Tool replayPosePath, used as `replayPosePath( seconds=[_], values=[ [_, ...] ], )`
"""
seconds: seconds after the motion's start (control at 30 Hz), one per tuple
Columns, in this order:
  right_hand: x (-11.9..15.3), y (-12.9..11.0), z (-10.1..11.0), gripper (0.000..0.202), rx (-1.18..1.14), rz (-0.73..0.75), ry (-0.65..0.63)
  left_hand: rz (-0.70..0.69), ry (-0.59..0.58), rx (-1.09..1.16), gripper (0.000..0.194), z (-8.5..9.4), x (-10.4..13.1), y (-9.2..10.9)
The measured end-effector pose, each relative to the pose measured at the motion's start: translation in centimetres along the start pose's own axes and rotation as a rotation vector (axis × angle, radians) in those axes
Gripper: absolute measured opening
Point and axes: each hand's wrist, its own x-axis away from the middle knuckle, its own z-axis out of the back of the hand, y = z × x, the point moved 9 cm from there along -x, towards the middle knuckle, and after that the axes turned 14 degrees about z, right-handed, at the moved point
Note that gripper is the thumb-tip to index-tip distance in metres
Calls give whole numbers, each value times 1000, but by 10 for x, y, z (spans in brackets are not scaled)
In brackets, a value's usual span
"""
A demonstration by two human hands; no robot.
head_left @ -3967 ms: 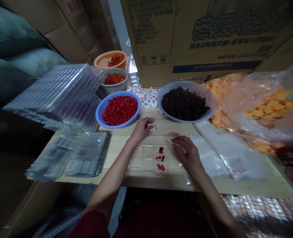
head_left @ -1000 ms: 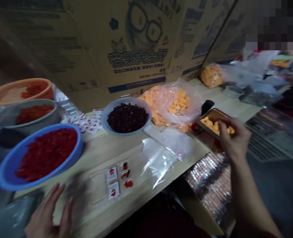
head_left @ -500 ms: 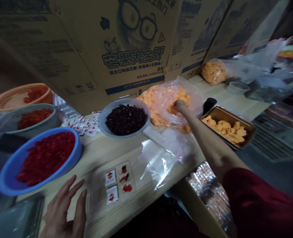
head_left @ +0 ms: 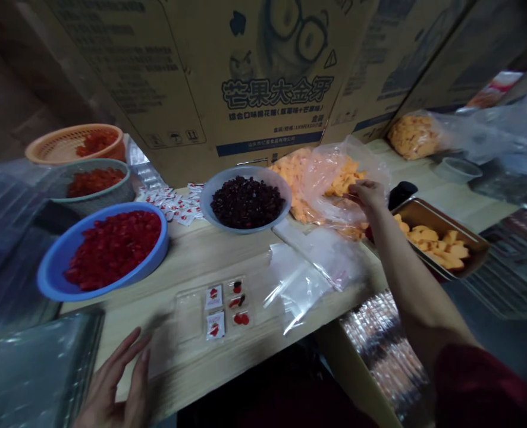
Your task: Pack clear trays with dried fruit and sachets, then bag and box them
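My right hand (head_left: 367,195) is pinched at the mouth of a clear bag of orange pieces (head_left: 346,175); what sits between its fingertips is too small to make out. Lower left, my left hand (head_left: 119,380) hovers by the table edge, fingers apart and holding nothing. Just right of it lies a clear compartment tray (head_left: 187,318) with two white packets (head_left: 215,325) and small red and dark pieces (head_left: 241,319). Behind the tray are a bowl of dark pieces (head_left: 245,202) and a blue basin (head_left: 49,279) of red pieces.
White packets (head_left: 174,205) lie beside the bowl. Clear plastic sleeves (head_left: 299,279) cover the table's front middle. A gold tin (head_left: 477,241) of orange pieces stands right. Stacked clear trays (head_left: 35,368) are lower left, and cartons (head_left: 147,71) form the back.
My right hand has risen slightly out of the orange pieces towards the bag's right side. The view has shifted, so the table things appear further right. My left hand remains spread.
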Motion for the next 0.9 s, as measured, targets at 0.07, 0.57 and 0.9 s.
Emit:
replayPosePath(
  seconds=[0.07, 0.57, 0.9],
  values=[
    [33, -15, 6, 21, -155, -22, -63, -32, -9, 47, 28, -5, 0, 20],
    [495, -14, -214, 34, -652, -566, -880, 149, -468, 396, 30, -42, -5, 9],
    [451, -20, -185, 45, -502, -257, -980, -149, -516, -108, 21, -68, -16, 25]
  ],
)
